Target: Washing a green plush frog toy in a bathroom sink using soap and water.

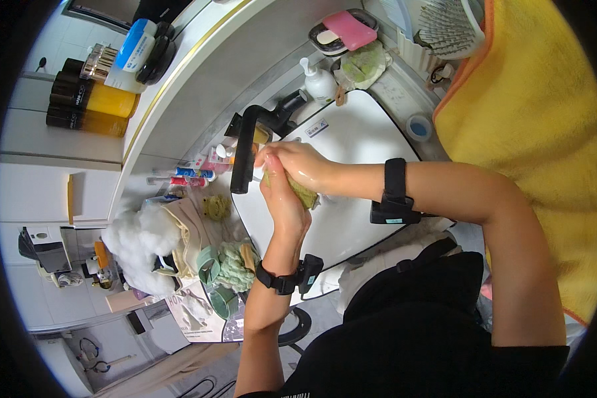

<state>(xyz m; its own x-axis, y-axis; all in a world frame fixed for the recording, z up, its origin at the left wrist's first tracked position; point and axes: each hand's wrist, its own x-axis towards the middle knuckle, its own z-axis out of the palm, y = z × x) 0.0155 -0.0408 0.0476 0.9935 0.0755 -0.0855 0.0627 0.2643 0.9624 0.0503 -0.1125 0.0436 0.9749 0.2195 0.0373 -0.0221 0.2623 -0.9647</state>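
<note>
Over a white washbasin [348,134], both wet hands are pressed around a crumpled yellow-green cloth [304,193]. My left hand [286,209] comes from below and grips its lower left side. From the right reaches my right hand [298,161], folded over the top with its fingers meeting the left hand's fingers. Most of the cloth is hidden between the palms. A black faucet [246,154] stands beside the fingertips, its spout end just left of them. Black straps with small boxes are on both wrists.
Behind the basin are a white pump bottle [320,82], a soap dish [328,49] with pink soap and a blue-bottomed cup [419,128]. A yellow towel [527,114] lies at the right. Toothpaste tubes [194,173], white stuffing [139,244] and a green knitted item [235,266] lie left.
</note>
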